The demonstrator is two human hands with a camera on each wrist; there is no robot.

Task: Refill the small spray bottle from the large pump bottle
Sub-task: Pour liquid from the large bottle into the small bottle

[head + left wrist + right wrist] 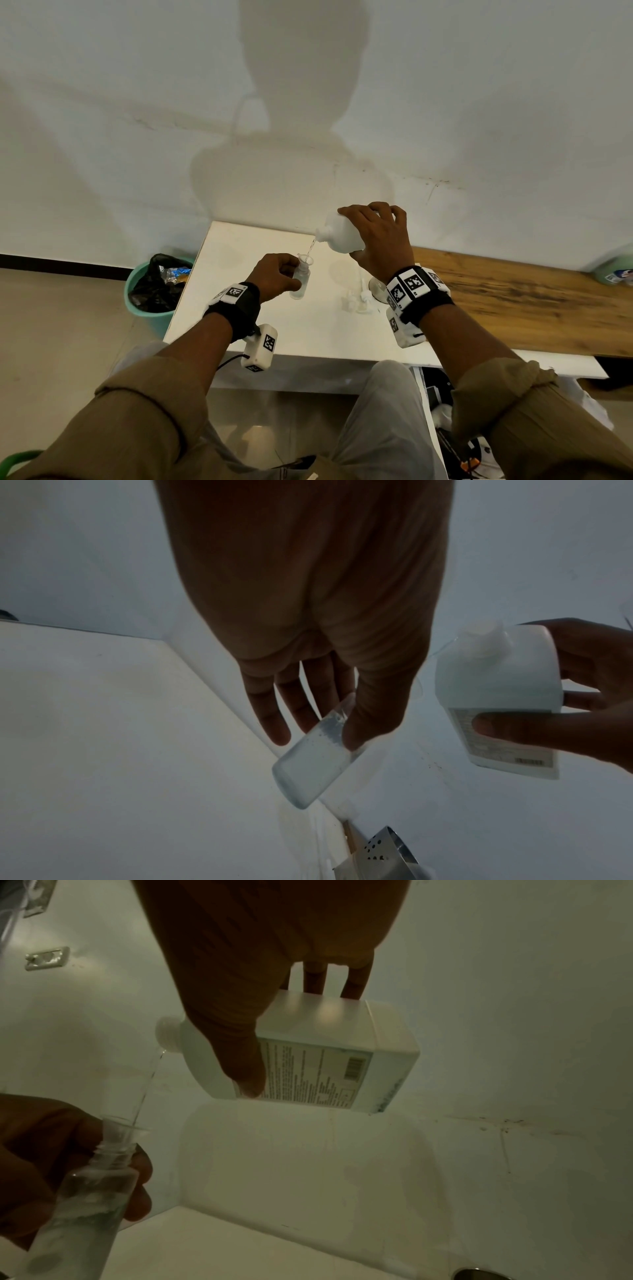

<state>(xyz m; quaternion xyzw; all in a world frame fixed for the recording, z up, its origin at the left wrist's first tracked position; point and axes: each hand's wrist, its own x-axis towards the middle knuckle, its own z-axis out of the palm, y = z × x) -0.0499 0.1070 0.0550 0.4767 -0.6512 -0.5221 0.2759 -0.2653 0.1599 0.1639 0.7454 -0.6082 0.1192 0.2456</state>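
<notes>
Item, my left hand [274,275]: wrapped round the small spray bottle [300,281], held upright just above the white counter [239,274], a clear funnel [305,259] seated in its open neck. Item, my right hand [380,236]: gripping the large pump bottle [342,233], tipped neck-down to the left, pump removed; a thin stream [150,1085] runs from its mouth into the funnel. Item, loose parts on the counter near my right wrist: the pump head [363,294], I judge, and small white pieces I cannot identify. Status: both bottles opened, pouring in progress; spray bottle roughly half full by the right wrist view. Outstanding: finish filling, remove funnel, refit both tops
</notes>
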